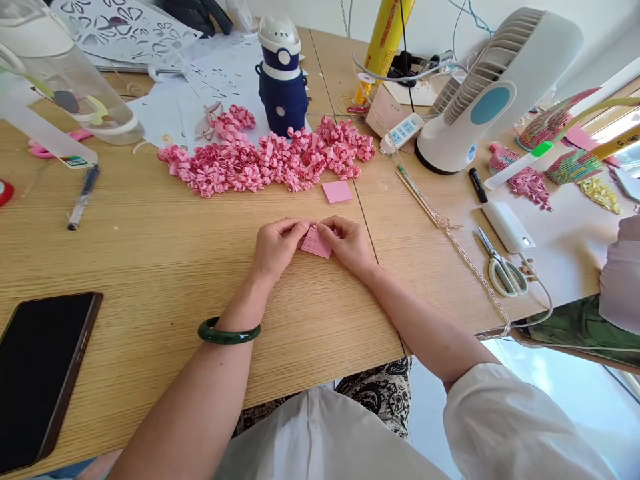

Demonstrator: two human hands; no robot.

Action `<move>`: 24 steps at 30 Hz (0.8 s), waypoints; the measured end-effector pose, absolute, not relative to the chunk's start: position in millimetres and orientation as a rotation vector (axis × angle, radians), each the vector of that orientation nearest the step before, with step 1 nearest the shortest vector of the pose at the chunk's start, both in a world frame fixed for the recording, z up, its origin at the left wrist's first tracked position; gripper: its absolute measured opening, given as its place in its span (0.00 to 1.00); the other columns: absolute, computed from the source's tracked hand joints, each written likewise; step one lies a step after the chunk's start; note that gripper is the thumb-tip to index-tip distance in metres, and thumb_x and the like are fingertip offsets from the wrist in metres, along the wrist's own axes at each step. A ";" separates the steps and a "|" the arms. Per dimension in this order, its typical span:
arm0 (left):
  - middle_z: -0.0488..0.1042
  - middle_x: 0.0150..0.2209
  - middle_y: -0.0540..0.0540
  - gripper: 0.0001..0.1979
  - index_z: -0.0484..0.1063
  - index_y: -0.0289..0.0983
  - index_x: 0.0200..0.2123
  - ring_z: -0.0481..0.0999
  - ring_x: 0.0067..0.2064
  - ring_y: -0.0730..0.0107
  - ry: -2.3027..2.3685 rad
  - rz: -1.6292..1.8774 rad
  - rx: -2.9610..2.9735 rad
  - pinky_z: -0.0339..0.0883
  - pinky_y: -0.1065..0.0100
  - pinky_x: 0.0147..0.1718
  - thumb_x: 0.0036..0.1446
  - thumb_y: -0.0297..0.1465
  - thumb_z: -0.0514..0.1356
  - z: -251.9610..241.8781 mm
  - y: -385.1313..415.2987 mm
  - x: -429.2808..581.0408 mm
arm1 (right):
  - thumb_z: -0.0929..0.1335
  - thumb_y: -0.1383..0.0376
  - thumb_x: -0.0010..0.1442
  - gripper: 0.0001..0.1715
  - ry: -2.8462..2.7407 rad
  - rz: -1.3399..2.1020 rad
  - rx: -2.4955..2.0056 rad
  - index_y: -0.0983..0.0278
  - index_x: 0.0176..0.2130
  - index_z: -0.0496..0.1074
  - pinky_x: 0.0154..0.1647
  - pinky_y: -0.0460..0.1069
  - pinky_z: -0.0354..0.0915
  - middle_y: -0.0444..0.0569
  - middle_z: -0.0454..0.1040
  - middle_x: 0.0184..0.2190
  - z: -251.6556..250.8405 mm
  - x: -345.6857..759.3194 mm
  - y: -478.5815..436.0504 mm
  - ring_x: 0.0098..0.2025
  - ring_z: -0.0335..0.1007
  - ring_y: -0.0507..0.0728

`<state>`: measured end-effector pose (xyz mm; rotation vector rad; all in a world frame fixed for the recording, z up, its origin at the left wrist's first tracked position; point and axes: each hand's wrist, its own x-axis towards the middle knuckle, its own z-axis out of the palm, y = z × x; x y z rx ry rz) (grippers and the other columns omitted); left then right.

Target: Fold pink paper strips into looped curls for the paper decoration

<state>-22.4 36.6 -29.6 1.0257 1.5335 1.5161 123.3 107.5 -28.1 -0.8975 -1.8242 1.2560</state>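
A small pink slip of paper (317, 243) with fine parallel lines, perhaps cuts, is held just above the wooden table. My left hand (281, 245) pinches its upper left corner, thumb and fingertips closed. At the upper right, the fingers of my right hand (347, 241) are pressed together on the same paper. A stack of plain pink paper pieces (337, 192) lies flat just beyond my right hand. Behind it spreads a long heap of curled pink paper loops (260, 160).
A navy bottle (283, 93) stands behind the heap. To the right are a white fan (493, 93), a power strip (403, 132), scissors (503, 270) and a twisted cord (470, 257). A tablet (43, 373) and a clear jug (80, 87) are at left. Another person's sleeve (620, 280) shows at the right.
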 end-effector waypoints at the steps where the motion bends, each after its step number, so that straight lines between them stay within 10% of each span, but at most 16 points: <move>1: 0.84 0.39 0.45 0.12 0.84 0.39 0.37 0.82 0.45 0.60 1.532 1.517 1.020 0.77 0.63 0.45 0.57 0.38 0.63 -29.5 36.5 -22.3 | 0.69 0.57 0.60 0.13 -1.829 1.256 -0.897 0.63 0.32 0.77 0.34 0.48 0.61 0.46 0.77 0.29 -27.7 123.4 107.2 0.31 0.66 0.52; 24: 0.83 0.33 0.48 0.07 0.83 0.37 0.32 0.80 0.36 0.68 1.632 1.540 1.130 0.73 0.70 0.38 0.53 0.35 0.67 -20.7 36.2 -20.9 | 0.71 0.56 0.59 0.14 -1.893 1.315 -0.862 0.65 0.32 0.73 0.35 0.47 0.60 0.44 0.73 0.29 -23.3 124.2 106.9 0.30 0.62 0.50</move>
